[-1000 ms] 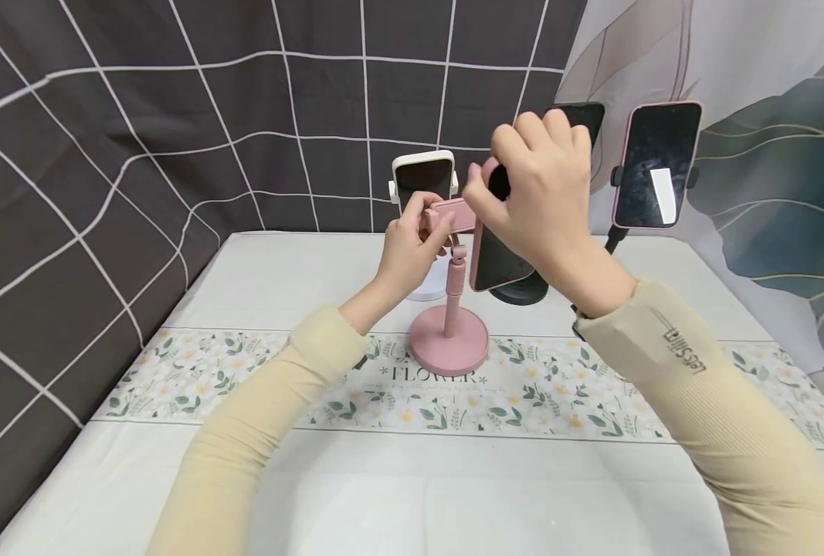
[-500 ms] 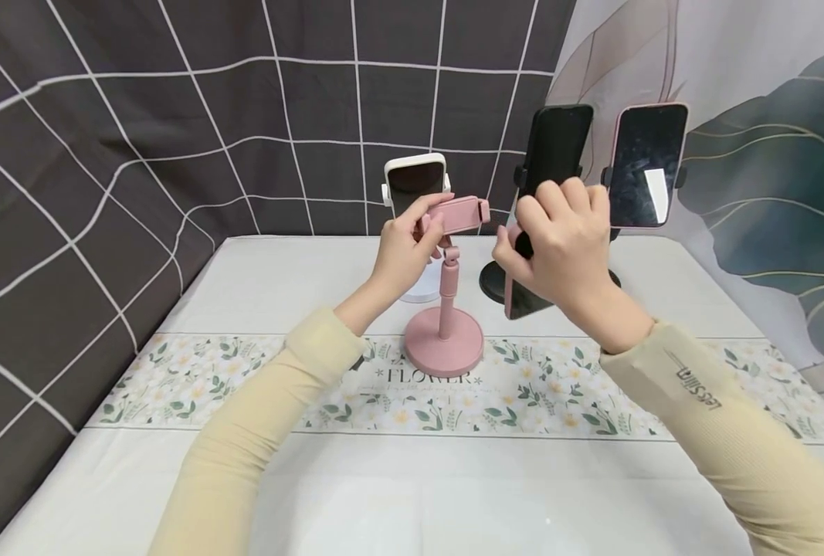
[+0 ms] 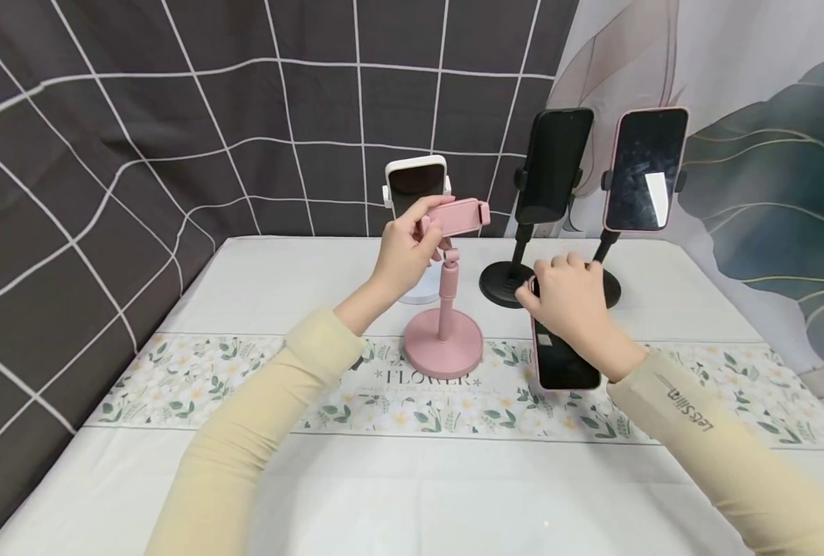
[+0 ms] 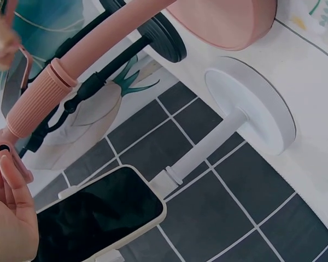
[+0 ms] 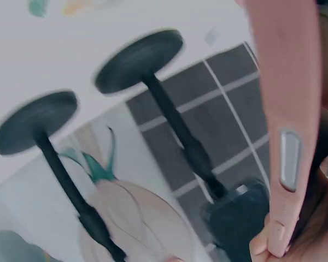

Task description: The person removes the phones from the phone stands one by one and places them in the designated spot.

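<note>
A pink phone stand (image 3: 443, 344) stands upright at the middle of the table. My left hand (image 3: 399, 253) grips the left end of its clamp (image 3: 459, 217), which has no phone in it. In the left wrist view, those fingers (image 4: 12, 172) lie against the clamp joint at the top of the pink column (image 4: 41, 101). To the right, my right hand (image 3: 573, 303) holds a phone (image 3: 564, 363) in a pink case by its upper end, screen facing me. The right wrist view has the case's side edge (image 5: 287, 71) up close. Whether the phone touches the table, I cannot tell.
Behind the pink stand, a white-cased phone (image 3: 417, 184) sits in a white stand (image 4: 257, 103). Two black stands at the back right hold a black phone (image 3: 554, 166) and a pink-cased phone (image 3: 646, 170). A floral strip (image 3: 245, 378) crosses the white table. Dark gridded cloth (image 3: 196, 116) hangs behind.
My right hand has carried the pink-cased phone away from the clamp, rightward and down toward the table. The clamp's right end now shows. My left hand has stayed on the clamp.
</note>
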A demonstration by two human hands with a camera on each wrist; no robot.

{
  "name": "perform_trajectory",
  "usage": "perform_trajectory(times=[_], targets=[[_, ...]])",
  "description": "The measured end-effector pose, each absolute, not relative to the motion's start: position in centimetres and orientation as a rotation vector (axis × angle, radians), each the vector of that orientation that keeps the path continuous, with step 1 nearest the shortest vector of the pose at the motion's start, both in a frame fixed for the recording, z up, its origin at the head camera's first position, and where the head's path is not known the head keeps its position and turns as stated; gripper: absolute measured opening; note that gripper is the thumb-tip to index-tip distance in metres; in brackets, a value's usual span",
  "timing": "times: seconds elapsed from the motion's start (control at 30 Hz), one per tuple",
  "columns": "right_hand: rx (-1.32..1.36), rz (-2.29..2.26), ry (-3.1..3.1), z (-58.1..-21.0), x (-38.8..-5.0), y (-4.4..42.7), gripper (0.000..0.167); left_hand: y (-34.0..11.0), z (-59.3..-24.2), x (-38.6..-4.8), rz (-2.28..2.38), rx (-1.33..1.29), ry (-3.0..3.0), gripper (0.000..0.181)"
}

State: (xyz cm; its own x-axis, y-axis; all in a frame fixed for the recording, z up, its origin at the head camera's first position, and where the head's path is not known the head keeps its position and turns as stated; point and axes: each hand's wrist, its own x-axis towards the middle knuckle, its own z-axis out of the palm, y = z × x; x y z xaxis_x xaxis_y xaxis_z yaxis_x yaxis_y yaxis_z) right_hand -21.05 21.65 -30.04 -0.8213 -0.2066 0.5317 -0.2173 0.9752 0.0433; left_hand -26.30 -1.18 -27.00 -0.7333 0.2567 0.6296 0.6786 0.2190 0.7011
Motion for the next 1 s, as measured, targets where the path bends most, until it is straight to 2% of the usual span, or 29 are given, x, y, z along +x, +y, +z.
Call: perform_trajectory(times=[0.4, 0.63, 0.77, 1.0], targets=[[0.204, 0.226, -3.089, -35.0, -24.4, 25.3, 0.033, -1.1, -27.0, -26.3, -1.576, -0.856, -2.165, 0.039], [0.062, 0.341, -3.269, -35.4, -25.2, 25.2, 0.057, -1.4, -26.8, -26.1, -1.555, -0.848, -2.176, 0.039], [0.031, 0.351, -3.306, -35.6, -25.1, 25.0, 0.065, -1.4, -26.8, -26.0, -1.54, -0.845, -2.182, 0.039], [0.104, 0.454, -3.18, -36.6, -24.6, 24.7, 0.046, -1.2, -26.8, -25.9, -1.488, -0.833, -2.188, 0.039]])
